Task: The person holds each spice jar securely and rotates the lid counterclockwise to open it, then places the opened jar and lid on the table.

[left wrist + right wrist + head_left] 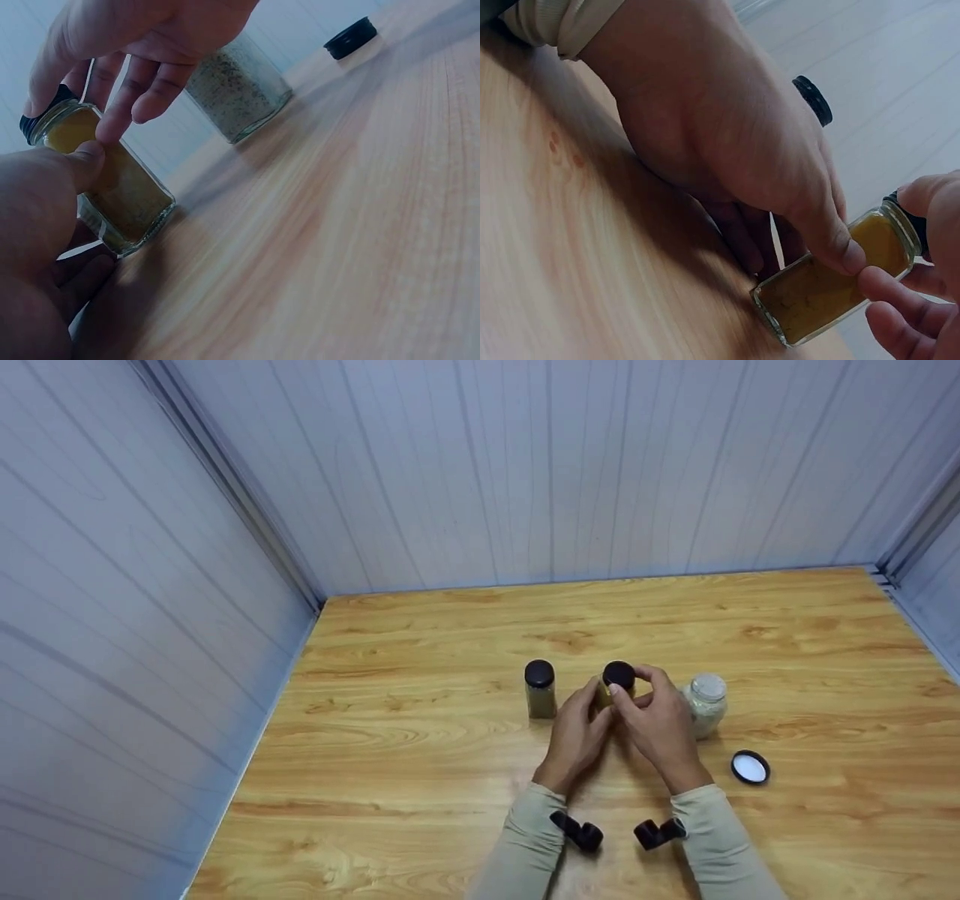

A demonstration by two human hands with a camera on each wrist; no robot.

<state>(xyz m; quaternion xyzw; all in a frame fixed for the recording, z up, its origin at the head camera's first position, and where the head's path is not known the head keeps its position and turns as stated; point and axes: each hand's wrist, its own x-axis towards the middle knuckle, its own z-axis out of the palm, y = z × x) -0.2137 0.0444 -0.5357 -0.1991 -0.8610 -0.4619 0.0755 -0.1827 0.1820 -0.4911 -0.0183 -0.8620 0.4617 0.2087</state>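
Glass jar (131, 184), square, yellow-filled, stands right of frame centre, left hand (581, 727) curled round it, apparently for steadiness; right hand (661, 721) pinches its round black lid (619, 672).

The left hand (579, 731) and right hand (660, 724) are bare beyond long, pale beige sleeves. The left sleeve (525, 832) and right sleeve (720, 832) are creased and end at the wrists, with a small, round-ended black left device (589, 835) and matching right device (648, 835) worn there.
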